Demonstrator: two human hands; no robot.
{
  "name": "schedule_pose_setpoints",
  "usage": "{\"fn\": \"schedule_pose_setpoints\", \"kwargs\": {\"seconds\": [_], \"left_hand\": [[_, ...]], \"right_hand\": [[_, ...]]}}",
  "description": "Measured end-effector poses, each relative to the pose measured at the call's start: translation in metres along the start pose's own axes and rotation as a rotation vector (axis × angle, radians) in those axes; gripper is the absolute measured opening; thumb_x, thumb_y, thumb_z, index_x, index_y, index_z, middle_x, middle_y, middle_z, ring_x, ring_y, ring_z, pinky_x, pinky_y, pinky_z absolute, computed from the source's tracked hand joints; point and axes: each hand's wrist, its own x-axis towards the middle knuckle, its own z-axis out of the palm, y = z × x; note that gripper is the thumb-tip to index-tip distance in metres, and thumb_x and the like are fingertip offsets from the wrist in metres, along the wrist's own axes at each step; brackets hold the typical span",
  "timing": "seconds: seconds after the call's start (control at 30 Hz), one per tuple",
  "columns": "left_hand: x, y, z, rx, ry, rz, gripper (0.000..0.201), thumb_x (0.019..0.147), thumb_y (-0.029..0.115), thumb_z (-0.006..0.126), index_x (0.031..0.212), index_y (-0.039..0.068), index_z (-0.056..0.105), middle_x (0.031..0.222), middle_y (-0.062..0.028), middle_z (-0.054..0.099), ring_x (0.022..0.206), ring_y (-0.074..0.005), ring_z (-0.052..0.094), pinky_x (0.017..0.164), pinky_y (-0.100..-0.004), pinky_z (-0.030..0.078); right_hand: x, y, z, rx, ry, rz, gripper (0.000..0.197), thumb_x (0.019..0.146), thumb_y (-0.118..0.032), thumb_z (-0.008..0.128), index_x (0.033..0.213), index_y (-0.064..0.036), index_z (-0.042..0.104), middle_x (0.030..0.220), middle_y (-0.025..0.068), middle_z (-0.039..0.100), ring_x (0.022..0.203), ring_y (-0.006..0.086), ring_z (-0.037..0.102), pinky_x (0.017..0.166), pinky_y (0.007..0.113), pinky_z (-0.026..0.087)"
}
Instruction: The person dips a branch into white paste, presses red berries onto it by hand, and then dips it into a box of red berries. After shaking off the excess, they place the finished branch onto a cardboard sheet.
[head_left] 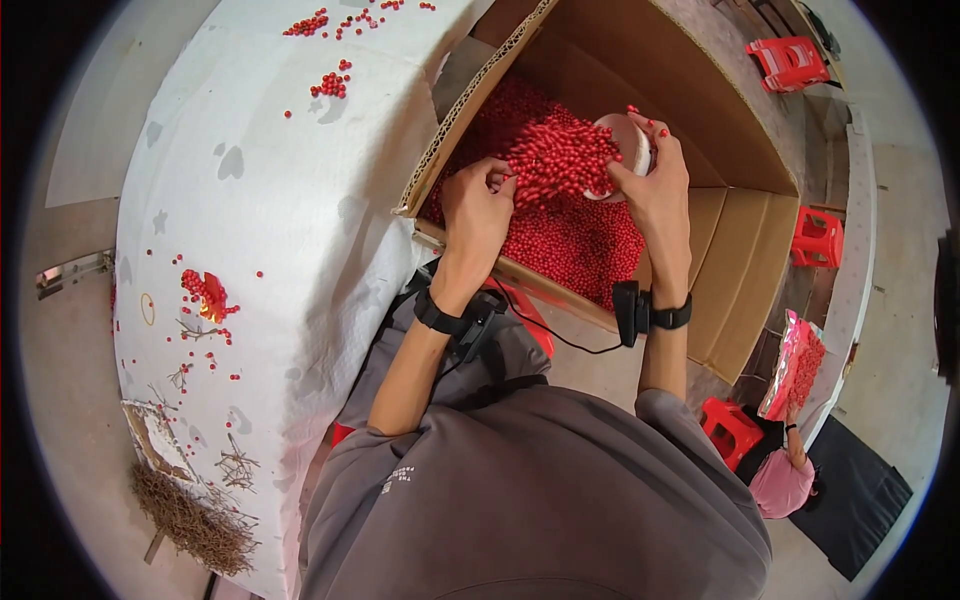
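A deep cardboard box (pixel 700 110) holds a heap of small round red berries (pixel 580 240). My right hand (pixel 660 185) grips a white cup (pixel 632 145), tilted over the heap, with a few berries on its fingers. Between cup and left hand lies a thick mass of berries (pixel 560 150), blurred by motion; whether it is a bunch or loose berries I cannot tell. My left hand (pixel 478 215) is curled at the left edge of this mass, its fingertips closed against berries. Black straps with small devices sit on both wrists, and a dark cable runs from the right one.
At left stands a table with a white patterned cloth (pixel 250 230), bearing scattered berries (pixel 335 82), a red wrapper (pixel 210 297) and brown twigs (pixel 190 515). Red stools (pixel 818 238) stand at right. A person in pink (pixel 785 482) reaches to a tray of red berries (pixel 797 375).
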Motion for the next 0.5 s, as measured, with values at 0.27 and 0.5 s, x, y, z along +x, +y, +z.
{"fn": "schedule_pose_setpoints", "kwargs": {"seconds": [0.27,0.5], "left_hand": [[0.004,0.001,0.009,0.058,0.108,0.194,0.016,0.079,0.010,0.073,0.089,0.000,0.068,0.078,-0.0142,0.067,0.069,-0.0291,0.065,0.065,-0.0389,0.051],[0.000,0.005,0.002,0.039,0.009,0.043,0.016,0.081,0.017,0.072,0.088,0.002,0.071,0.077,-0.0149,0.067,0.069,-0.0313,0.064,0.064,-0.0406,0.050]], "right_hand": [[0.031,0.217,0.055,-0.102,-0.012,0.125,0.062,0.073,0.002,0.054,0.134,-0.0053,0.046,0.120,0.0254,0.058,0.108,0.0378,0.060,0.083,0.042,0.052],[0.007,0.189,0.102,0.294,-0.673,0.585,0.062,0.084,0.003,0.049,0.144,-0.0076,0.036,0.107,0.0124,0.062,0.088,0.0201,0.064,0.059,0.030,0.053]]}}
